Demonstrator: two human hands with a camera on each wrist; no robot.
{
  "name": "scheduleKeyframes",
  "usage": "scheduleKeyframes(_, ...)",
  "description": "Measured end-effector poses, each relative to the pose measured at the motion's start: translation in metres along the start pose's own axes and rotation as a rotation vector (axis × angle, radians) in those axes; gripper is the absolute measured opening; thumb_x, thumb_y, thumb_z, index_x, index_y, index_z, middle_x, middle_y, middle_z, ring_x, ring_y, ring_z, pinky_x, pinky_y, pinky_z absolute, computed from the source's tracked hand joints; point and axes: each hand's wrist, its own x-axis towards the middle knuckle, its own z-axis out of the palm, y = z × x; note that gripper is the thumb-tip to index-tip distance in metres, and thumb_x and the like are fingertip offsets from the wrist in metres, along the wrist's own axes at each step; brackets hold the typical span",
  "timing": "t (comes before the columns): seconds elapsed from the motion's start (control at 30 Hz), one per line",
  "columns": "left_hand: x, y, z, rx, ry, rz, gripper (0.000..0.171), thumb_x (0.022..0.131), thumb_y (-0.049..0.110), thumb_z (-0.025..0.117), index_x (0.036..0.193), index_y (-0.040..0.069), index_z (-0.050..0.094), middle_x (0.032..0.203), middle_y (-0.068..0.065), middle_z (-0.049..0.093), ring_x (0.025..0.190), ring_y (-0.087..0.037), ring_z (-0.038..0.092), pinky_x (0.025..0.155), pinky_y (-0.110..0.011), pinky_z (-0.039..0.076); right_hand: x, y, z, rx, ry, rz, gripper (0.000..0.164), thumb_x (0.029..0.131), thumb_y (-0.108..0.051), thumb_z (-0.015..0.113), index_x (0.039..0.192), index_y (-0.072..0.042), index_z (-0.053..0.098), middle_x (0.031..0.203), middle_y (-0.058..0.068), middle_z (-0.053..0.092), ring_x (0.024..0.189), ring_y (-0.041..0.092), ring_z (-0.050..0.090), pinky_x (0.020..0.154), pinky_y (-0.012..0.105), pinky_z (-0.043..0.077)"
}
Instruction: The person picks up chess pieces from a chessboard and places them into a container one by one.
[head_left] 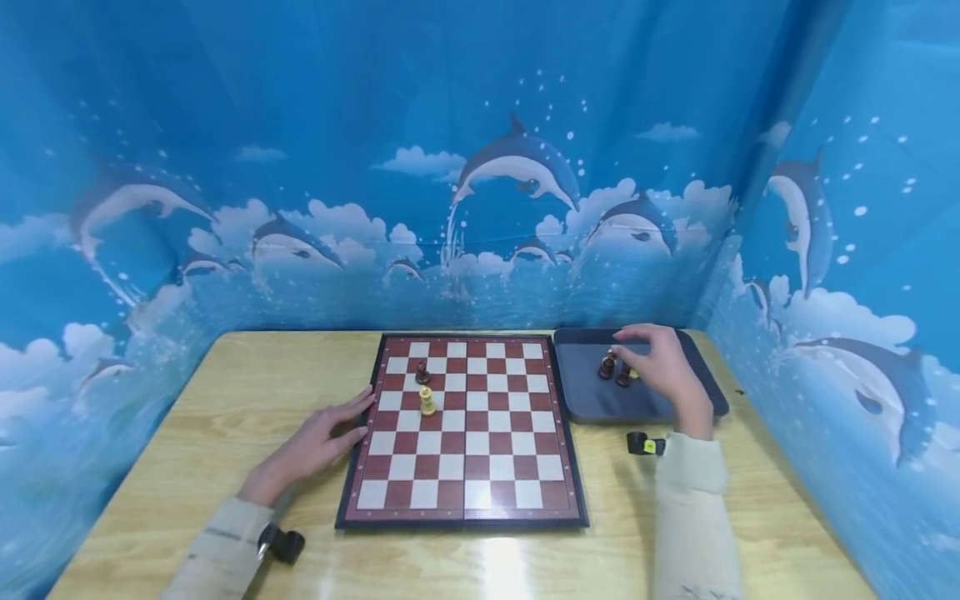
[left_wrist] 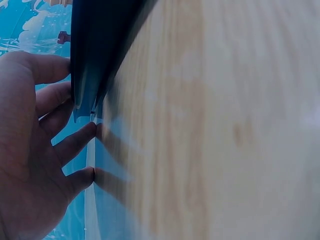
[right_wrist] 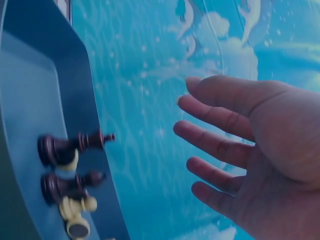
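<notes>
My left hand (head_left: 315, 443) rests at the left edge of the chessboard (head_left: 480, 522), its fingers loosely spread; the left wrist view shows fingertips against the dark side of the board. On the board's left half stand a dark chess piece (head_left: 422, 372) and, nearer, a taller cream chess piece (head_left: 427, 402). Over the grey tray (head_left: 592, 408), my right hand (head_left: 666, 375) hovers with nothing in its relaxed fingers. Inside the tray are two upright dark chess pieces (right_wrist: 70, 187) and a few cream ones (right_wrist: 77, 227), some lying down, apart from the hand in the right wrist view.
The wooden table (head_left: 247, 383) extends on both sides of the board. The tray sits against the board's far right side. Blue curtains (head_left: 337, 167) printed with dolphins enclose the table at the back and sides.
</notes>
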Motion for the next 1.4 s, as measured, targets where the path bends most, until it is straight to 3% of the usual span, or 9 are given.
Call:
scheduleKeyframes(0.17, 0.003, 0.000, -0.003, -0.002, 0.003, 0.010, 0.058, 0.105, 0.034, 0.055, 0.156, 0.013, 0.039, 0.167, -0.010, 0.028, 0.147, -0.045, 0.033, 0.117, -0.069, 0.027, 0.008, -0.019, 0.010, 0.007, -0.007, -0.057, 0.026, 0.100, -0.012, 0.066, 0.120, 0.002, 0.071, 0.131, 0.026, 0.064, 0.122, 0.044, 0.059, 0.100, 0.061, 0.051)
scheduleKeyframes(0.33, 0.003, -0.003, -0.003, 0.012, 0.012, 0.012, 0.058, 0.105, 0.035, 0.056, 0.156, 0.014, 0.040, 0.166, -0.009, 0.029, 0.147, -0.045, 0.034, 0.117, -0.070, 0.025, 0.014, -0.038, 0.030, -0.002, -0.032, -0.123, 0.025, 0.098, -0.011, 0.068, 0.119, 0.002, 0.071, 0.127, 0.023, 0.067, 0.125, 0.042, 0.055, 0.108, 0.059, 0.043)
scheduleKeyframes(0.6, 0.000, -0.002, 0.000, -0.001, 0.008, 0.006, 0.057, 0.104, 0.033, 0.057, 0.155, 0.012, 0.041, 0.166, -0.010, 0.030, 0.147, -0.045, 0.034, 0.117, -0.072, 0.021, 0.015, -0.077, 0.068, 0.104, -0.176, -0.237, 0.028, 0.097, -0.014, 0.070, 0.123, -0.005, 0.071, 0.131, 0.018, 0.066, 0.129, 0.039, 0.054, 0.108, 0.062, 0.044)
scheduleKeyframes(0.83, 0.001, -0.002, -0.002, -0.001, -0.003, 0.002, 0.057, 0.105, 0.032, 0.056, 0.156, 0.012, 0.040, 0.166, -0.010, 0.028, 0.147, -0.044, 0.034, 0.118, -0.071, 0.022, 0.018, -0.107, 0.096, 0.310, -0.324, -0.204, 0.031, 0.101, -0.020, 0.065, 0.129, -0.009, 0.069, 0.140, 0.012, 0.061, 0.135, 0.033, 0.052, 0.107, 0.061, 0.048)
scheduleKeyframes(1.0, 0.002, -0.002, -0.003, -0.005, -0.001, 0.012, 0.058, 0.105, 0.032, 0.056, 0.156, 0.013, 0.039, 0.166, -0.010, 0.028, 0.147, -0.044, 0.034, 0.118, -0.072, 0.020, 0.024, -0.120, 0.113, 0.349, -0.392, -0.228, 0.031, 0.101, -0.023, 0.065, 0.129, -0.013, 0.069, 0.137, 0.008, 0.063, 0.134, 0.031, 0.052, 0.111, 0.062, 0.043)
scheduleKeyframes(1.1, 0.002, -0.003, -0.002, -0.003, 0.002, 0.021, 0.058, 0.105, 0.032, 0.056, 0.156, 0.012, 0.038, 0.166, -0.011, 0.028, 0.147, -0.045, 0.034, 0.118, -0.072, 0.020, 0.026, -0.126, 0.121, 0.392, -0.455, -0.234, 0.029, 0.101, -0.021, 0.066, 0.129, -0.016, 0.070, 0.138, 0.010, 0.062, 0.128, 0.032, 0.056, 0.107, 0.060, 0.047)
scheduleKeyframes(1.4, -0.001, -0.004, -0.002, -0.002, 0.009, 0.017, 0.058, 0.105, 0.033, 0.056, 0.156, 0.011, 0.039, 0.166, -0.011, 0.029, 0.147, -0.045, 0.034, 0.118, -0.073, 0.017, 0.035, -0.139, 0.148, 0.414, -0.589, -0.283, 0.037, 0.100, -0.015, 0.065, 0.135, -0.005, 0.064, 0.139, 0.013, 0.063, 0.132, 0.037, 0.054, 0.107, 0.054, 0.049)
